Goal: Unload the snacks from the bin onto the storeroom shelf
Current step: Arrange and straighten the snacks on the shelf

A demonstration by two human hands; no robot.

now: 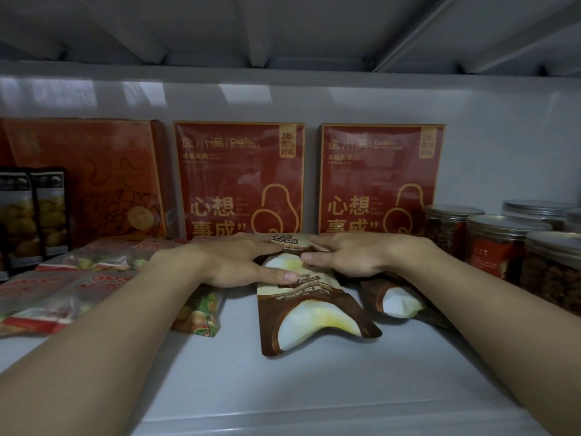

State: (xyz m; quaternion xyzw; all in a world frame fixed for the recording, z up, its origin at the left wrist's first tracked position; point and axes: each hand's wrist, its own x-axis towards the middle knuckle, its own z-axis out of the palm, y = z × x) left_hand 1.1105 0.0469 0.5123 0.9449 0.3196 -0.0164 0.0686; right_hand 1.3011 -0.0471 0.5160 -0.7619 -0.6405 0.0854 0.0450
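A brown-and-white snack pouch (314, 319) lies flat on the white shelf (239, 382), its top end pointing to the back. My left hand (232, 262) rests on its left upper part with straight fingers and the thumb laid across the pouch. My right hand (349, 253) presses flat on its right upper part. A second brown-and-white pouch (399, 302) lies partly under my right hand and wrist. A red-green snack bag (201, 313) sits under my left wrist. The bin is out of view.
Two red gift boxes (240, 180) (382, 180) and an orange box (91, 177) stand against the back wall. Dark snack boxes (34, 215) stand at far left, flat red packets (47, 294) lie in front of them. Clear jars with metal lids (500, 243) crowd the right.
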